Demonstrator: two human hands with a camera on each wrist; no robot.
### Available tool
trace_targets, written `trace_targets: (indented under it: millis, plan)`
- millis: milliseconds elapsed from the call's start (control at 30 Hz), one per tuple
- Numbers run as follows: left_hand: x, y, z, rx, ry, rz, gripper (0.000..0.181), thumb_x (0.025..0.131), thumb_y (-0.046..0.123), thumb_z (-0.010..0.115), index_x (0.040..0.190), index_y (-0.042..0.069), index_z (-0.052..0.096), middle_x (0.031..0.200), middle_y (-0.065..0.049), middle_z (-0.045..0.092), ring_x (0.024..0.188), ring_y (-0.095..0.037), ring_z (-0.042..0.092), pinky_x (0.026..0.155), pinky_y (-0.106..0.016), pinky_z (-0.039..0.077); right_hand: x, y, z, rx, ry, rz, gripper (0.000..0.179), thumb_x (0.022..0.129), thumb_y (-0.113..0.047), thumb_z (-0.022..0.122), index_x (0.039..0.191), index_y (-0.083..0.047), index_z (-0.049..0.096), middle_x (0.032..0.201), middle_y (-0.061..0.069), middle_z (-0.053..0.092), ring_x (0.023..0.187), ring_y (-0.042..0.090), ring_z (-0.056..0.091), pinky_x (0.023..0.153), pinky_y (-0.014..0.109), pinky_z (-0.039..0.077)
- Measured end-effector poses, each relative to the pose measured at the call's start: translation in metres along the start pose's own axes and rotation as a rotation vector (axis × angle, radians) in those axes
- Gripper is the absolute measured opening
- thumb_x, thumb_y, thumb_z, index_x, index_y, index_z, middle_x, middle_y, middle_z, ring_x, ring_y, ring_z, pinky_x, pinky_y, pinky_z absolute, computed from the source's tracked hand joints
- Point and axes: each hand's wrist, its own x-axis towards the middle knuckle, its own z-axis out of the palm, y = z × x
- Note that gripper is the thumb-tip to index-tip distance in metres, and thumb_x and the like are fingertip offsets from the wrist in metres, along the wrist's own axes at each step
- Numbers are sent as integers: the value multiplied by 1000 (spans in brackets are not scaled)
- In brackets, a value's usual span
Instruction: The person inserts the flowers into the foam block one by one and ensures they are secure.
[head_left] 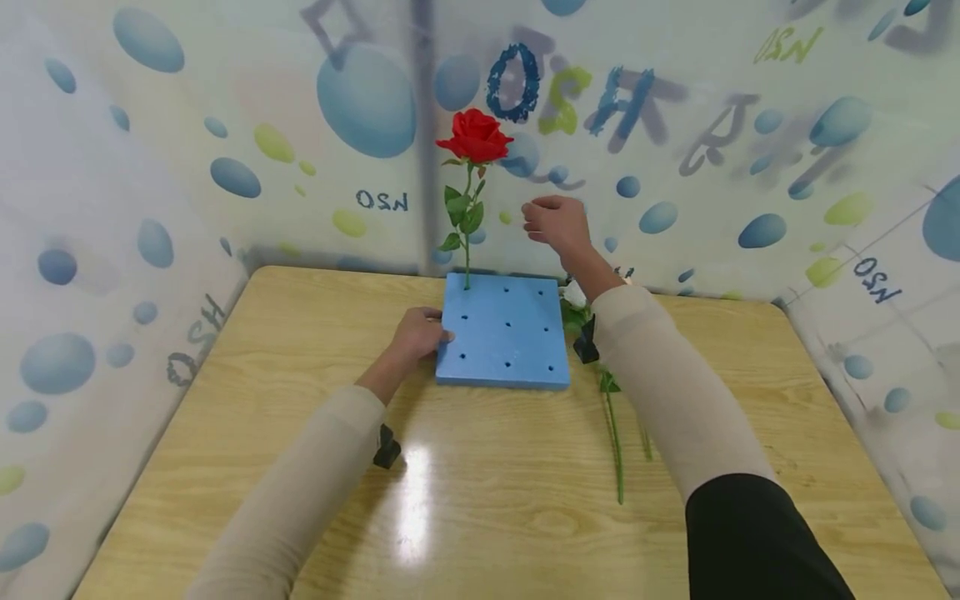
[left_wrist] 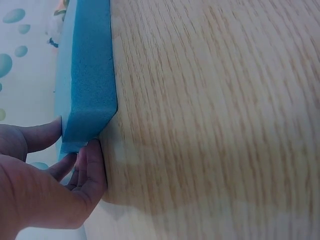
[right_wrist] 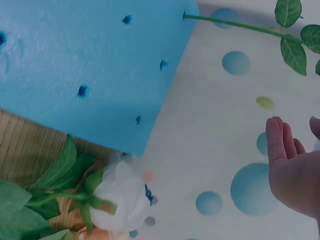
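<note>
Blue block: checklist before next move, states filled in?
1. Blue block steadied: ok, left hand holds its left edge.
2. Right hand free: ok, holds nothing.
3. Red rose standing in far-left hole: ok.
4. Rose's insertion depth: cannot tell, stem end hidden.
5. Other holes unfilled: ok, eight.
6. White flower unobstructed in head view: not ok, right arm partly covers it.

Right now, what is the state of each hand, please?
Left hand: holding the blue foam block by its edge.
Right hand: open, holding nothing.
</note>
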Motion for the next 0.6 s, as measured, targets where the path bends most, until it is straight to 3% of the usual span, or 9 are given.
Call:
trace_targets:
  millis: [233, 600]
  plan:
    - [-1, 0, -2, 19, 1, 9, 53, 92, 7, 60, 143, 5, 45, 143, -17, 47, 120, -28, 51, 97, -42, 48, 3, 4, -19, 42, 36, 44, 40, 94, -25, 64, 128, -3, 61, 123, 18, 64, 105, 25, 65, 91, 32, 53]
    - [1, -1, -1, 12, 0, 8, 52, 92, 7, 61, 142, 4, 46, 143, -17, 47, 119, -27, 51, 98, -43, 47, -4, 8, -48, 198, 63, 202, 55, 95, -41, 59, 135, -3, 54, 129, 16, 62, 109, 25, 65, 91, 30, 53]
